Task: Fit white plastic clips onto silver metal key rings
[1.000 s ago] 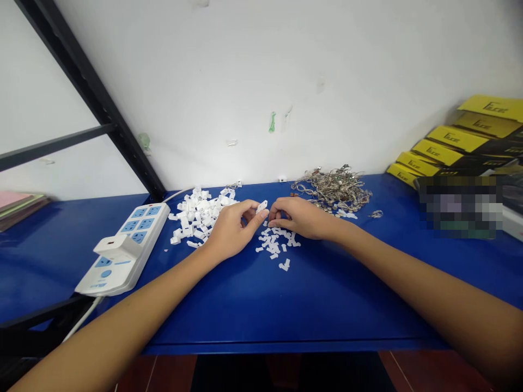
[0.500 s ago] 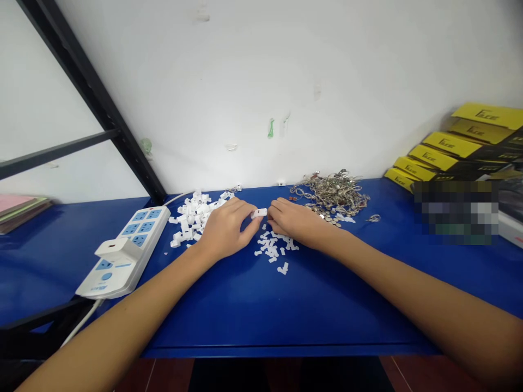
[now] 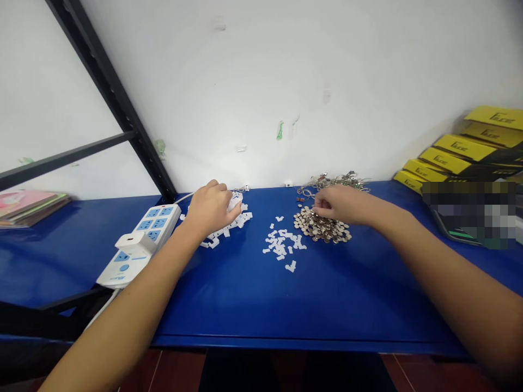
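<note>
My left hand (image 3: pixel 211 206) is over a heap of small white plastic housings (image 3: pixel 218 235) at the left. Its thumb stands apart from the curled fingers, with white pieces showing in the gap. My right hand (image 3: pixel 335 203) reaches down to a heap of round silvery metal discs (image 3: pixel 322 227). Its thumb and fingertips are pinched at the top of this heap; what lies between them is hidden. Between the hands lies a scatter of small flat white cut-out pieces (image 3: pixel 281 242).
Thin wires with small parts (image 3: pixel 347 179) lie behind the discs, by the wall. A white power strip (image 3: pixel 141 247) with a plugged-in adapter stands at the left, near a black metal frame (image 3: pixel 110 87). Yellow-and-black boxes (image 3: pixel 457 147) are stacked at the right on the blue table (image 3: pixel 286 310).
My hands have parted: the left moved left to the white heap, the right moved right to the discs. The white piece held between them earlier is no longer visible there.
</note>
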### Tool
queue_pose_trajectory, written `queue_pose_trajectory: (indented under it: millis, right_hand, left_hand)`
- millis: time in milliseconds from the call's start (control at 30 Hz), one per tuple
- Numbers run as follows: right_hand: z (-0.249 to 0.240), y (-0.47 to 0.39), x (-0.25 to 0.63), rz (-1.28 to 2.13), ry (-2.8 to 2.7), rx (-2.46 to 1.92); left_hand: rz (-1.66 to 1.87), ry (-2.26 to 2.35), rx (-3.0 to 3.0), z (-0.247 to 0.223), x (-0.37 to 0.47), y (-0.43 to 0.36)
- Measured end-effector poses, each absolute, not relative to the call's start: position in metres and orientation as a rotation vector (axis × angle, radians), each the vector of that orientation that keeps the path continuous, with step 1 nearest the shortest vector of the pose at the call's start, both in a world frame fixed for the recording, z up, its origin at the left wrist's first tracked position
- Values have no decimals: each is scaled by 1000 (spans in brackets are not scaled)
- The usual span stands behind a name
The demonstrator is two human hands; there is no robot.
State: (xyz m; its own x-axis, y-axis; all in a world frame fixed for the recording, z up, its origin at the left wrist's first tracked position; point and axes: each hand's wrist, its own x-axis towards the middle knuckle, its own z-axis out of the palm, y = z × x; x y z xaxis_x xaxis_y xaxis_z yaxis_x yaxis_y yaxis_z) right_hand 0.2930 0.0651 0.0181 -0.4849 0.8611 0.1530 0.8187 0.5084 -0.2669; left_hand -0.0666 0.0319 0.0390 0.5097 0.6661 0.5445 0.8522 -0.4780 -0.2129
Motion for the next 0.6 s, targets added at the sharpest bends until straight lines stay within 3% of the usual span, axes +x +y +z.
queue_pose_trajectory:
  millis: [367,600]
  right_hand:
    - [34,56,289,-110,-2447,-1477]
    - [36,58,296,-187,-2335,-1467]
  left_hand:
    - [-183,-1565,-2215,54,-67,23]
    - [-316,-1583,-2166,49,-63,22]
